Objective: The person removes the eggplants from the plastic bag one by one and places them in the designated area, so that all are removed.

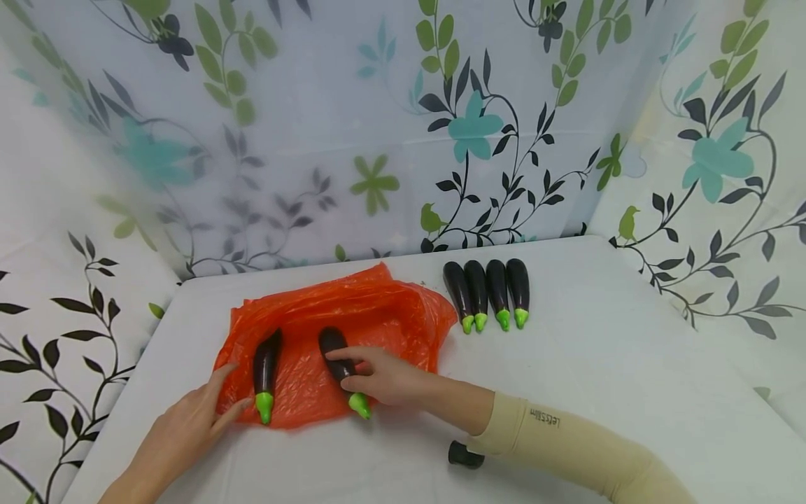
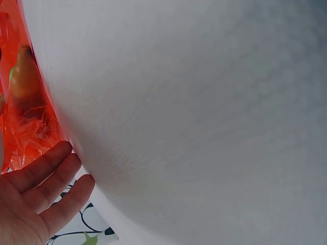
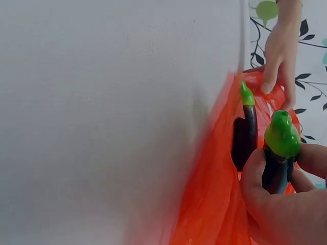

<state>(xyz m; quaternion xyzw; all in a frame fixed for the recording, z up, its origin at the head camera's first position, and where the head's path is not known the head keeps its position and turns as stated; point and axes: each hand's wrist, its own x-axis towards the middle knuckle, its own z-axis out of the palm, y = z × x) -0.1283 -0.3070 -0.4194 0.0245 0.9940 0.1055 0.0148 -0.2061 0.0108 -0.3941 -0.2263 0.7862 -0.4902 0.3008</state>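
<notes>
A red plastic bag (image 1: 302,406) lies spread on the table. On it rests one dark eggplant (image 1: 266,371) with a green stem, toward the left. My right hand (image 1: 384,374) grips a second eggplant (image 1: 334,343) over the bag; the right wrist view shows thumb and fingers around it just below its green cap (image 3: 282,135). My left hand (image 1: 189,427) is at the bag's left edge, fingers spread and fairly straight, near the first eggplant. In the left wrist view, the left hand's fingers (image 2: 46,168) lie extended beside the red plastic; whether they press on it is unclear.
Several more eggplants (image 1: 497,294) lie side by side right of the bag, stems toward me. A small black object (image 1: 466,455) sits by the right forearm. The white table (image 1: 598,364) is backed by a leaf-patterned curtain (image 1: 390,126).
</notes>
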